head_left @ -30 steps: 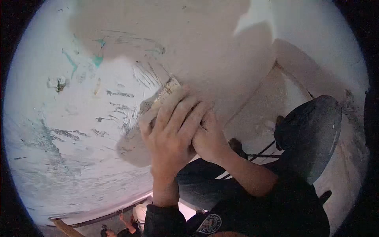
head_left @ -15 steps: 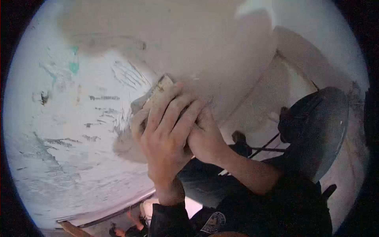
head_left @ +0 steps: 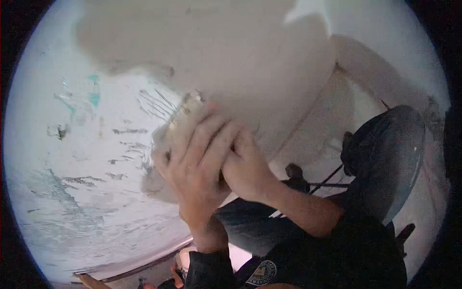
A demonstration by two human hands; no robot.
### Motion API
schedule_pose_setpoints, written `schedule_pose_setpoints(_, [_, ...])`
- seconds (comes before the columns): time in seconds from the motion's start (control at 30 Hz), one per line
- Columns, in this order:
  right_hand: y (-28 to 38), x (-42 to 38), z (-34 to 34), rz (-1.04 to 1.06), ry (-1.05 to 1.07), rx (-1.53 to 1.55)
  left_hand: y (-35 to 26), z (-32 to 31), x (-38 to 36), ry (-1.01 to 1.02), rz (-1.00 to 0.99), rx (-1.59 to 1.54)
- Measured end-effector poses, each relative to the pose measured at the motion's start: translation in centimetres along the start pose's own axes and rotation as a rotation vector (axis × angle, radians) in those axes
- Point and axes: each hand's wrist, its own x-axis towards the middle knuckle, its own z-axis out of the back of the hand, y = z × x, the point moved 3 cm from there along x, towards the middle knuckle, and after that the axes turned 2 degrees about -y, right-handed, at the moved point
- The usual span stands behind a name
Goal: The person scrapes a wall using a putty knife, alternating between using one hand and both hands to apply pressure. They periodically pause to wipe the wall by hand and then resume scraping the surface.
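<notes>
Both hands are pressed together over a pale flat block (head_left: 188, 107) with a worn, stained edge; its exact kind is not clear. My left hand (head_left: 195, 151) lies uppermost, its bent fingers wrapped over the block and partly over the other hand. From the right comes my right hand (head_left: 245, 168), closed beneath the left, most of its fingers hidden. The block is held against a large surface, at the border between a smooth grey-beige patch (head_left: 202, 43) and a rough white area (head_left: 96, 159) with dark scrapes and green marks.
A dark-clad bent leg (head_left: 380, 139) is at the right. Dark rods (head_left: 327, 184) cross beside it. Below the surface's lower edge (head_left: 144, 264), part of another person (head_left: 177, 277) shows, with a wooden-looking stick (head_left: 91, 281) at the lower left.
Both hands and the block have shifted slightly left across the surface, still closed together. The view has moved a little, so the surface marks appear lower and further right.
</notes>
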Motion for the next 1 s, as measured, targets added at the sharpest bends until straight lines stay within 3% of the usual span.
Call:
schedule_pose_setpoints(0.03, [0.4, 0.2, 0.7, -0.305, 0.199, 0.078, -0.4, 0.3, 0.5, -0.033, -0.073, 0.071])
schedule_pose_setpoints(0.13, [-0.8, -1.5, 0.4, -0.343, 0.152, 0.187, -0.5, 0.2, -1.2, 0.02, -0.054, 0.063])
schedule_pose_setpoints(0.2, [-0.8, -1.0, -0.3, -0.242, 0.084, 0.079, -0.3, 0.4, -0.7, 0.015, -0.048, 0.044])
schedule_pose_setpoints(0.27, [-0.8, -0.8, -0.2, -0.156, 0.056, 0.194, -0.3, 0.4, -0.2, 0.086, -0.052, 0.06])
schedule_pose_setpoints(0.37, [-1.1, -1.7, 0.6, -0.29, 0.127, 0.08, -0.6, 0.0, -2.0, 0.085, -0.051, 0.063])
schedule_pose_setpoints(0.47, [-2.9, -1.8, -0.2, -0.234, 0.05, 0.067, 0.1, -0.8, -1.7, 0.058, -0.056, 0.043])
schedule_pose_setpoints(0.5, [-2.9, -2.0, -0.7, -0.081, -0.036, -0.061, 0.6, -0.3, -1.4, 0.062, -0.068, 0.033])
schedule_pose_setpoints(0.6, [-2.7, -1.6, -0.8, -0.287, -0.008, 0.162, 0.2, 0.6, -0.8, 0.121, -0.101, 0.07])
schedule_pose_setpoints(0.63, [-2.5, -1.7, 0.0, -0.371, 0.095, 0.089, 0.1, 0.0, -1.4, 0.098, -0.094, 0.077])
schedule_pose_setpoints(0.73, [-2.3, -1.7, -0.1, -0.232, 0.098, 0.045, 0.4, -1.1, -1.8, 0.003, -0.097, 0.039])
schedule_pose_setpoints(0.87, [-2.2, -1.3, -0.6, -0.221, 0.03, 0.228, 0.2, 0.2, -1.5, 0.084, -0.096, 0.096])
schedule_pose_setpoints(0.93, [-2.9, -1.4, -0.5, -0.283, 0.092, 0.235, 0.3, -0.7, -2.1, 0.05, -0.085, 0.092])
schedule_pose_setpoints(1.0, [-2.9, -1.1, -1.3, -0.159, 0.002, 0.172, 0.5, -0.6, -1.5, -0.004, -0.099, 0.04])
